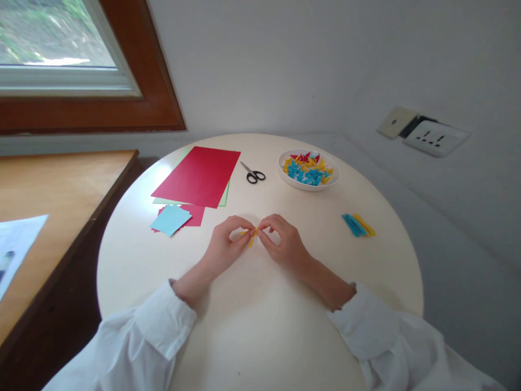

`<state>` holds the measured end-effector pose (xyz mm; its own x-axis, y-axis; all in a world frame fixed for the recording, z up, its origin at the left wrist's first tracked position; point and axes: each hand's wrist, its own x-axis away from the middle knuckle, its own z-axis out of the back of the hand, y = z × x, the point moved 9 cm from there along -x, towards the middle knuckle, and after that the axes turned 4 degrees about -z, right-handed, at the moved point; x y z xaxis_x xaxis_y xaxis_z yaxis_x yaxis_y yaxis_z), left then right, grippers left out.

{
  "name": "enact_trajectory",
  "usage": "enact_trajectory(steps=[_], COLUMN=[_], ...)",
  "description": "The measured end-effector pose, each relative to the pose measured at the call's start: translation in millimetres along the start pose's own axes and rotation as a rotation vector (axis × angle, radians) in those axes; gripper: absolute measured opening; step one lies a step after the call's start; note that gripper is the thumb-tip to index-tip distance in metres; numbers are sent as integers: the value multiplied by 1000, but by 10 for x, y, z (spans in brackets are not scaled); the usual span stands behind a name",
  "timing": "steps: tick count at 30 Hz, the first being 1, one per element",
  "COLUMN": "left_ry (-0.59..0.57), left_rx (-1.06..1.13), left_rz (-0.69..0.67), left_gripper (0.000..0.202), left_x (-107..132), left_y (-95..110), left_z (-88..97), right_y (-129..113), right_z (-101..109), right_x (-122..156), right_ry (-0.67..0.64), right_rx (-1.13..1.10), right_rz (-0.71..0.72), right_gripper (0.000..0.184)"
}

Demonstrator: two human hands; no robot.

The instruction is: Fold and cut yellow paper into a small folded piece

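Between my two hands is a small folded piece of yellow paper, with narrow points sticking out to the left and downward. My left hand pinches it from the left with thumb and forefinger. From the other side my right hand pinches it too, fingertips almost meeting those of the left. The fingers hide part of the paper, so its full shape is unclear. Beyond the hands lies a pair of scissors with black handles. A white bowl behind on the right holds many small folded paper pieces in blue, yellow and red.
Red sheets over green ones lie at the back left of the round white table. Light blue and red paper squares sit in front of them. Blue and yellow folded strips lie right. A wooden desk stands left.
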<state>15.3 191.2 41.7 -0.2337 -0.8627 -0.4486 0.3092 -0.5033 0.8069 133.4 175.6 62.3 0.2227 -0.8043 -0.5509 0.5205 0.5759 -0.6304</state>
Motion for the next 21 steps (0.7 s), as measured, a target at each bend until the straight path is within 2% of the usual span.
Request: enact_trajectory(steps=[6,14,21], left_ry=[-46,-110,-118], left_rx=[73,290,373], left_rz=[48,288,341], left_gripper=[9,17,22], left_x=[16,32,34], left_y=[-56,-157,-214], left_z=[-63,-179,-200], right_y=[-27,-8,3], right_z=[-11,-31,-47], right_x=[-5,-10,0], right_ry=[-33,-34,-37], right_rx=[-3,11,18], right_rz=[2,-26,-33], right_gripper=[8,8,9])
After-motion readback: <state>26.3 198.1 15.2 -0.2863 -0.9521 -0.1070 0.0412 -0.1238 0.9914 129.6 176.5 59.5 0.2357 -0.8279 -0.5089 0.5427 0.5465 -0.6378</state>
